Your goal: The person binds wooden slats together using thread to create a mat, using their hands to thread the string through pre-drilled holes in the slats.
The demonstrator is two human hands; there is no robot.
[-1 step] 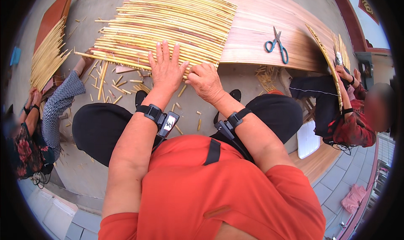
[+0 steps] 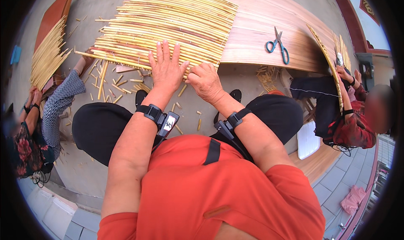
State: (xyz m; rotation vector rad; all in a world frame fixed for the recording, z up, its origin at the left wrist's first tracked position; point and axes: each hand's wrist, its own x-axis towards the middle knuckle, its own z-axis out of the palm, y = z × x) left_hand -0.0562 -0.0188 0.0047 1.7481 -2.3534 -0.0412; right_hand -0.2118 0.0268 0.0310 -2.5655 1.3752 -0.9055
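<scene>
on the wooden table (image 2: 261, 15), the yellow stalk mat (image 2: 168, 25) looks mostly joined, its near edge perhaps unfinished; the left hand (image 2: 166, 69) lies there, fingers spread; the right hand (image 2: 205, 82) curls beside it, any pinch hidden.

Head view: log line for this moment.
left hand: spread on stick mat | right hand: curled at mat's near edge, hold unclear | blue-handled scissors: on table, right of mat

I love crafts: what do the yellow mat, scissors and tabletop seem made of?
Mat: seemingly dried plant stalks, slightly glossy, from its mottled yellow rods. Scissors: grey blades, probably metal; smooth, evenly blue handles, likely plastic. Tabletop: smooth, pinkish streaked grain suggests wood or laminate.
</scene>
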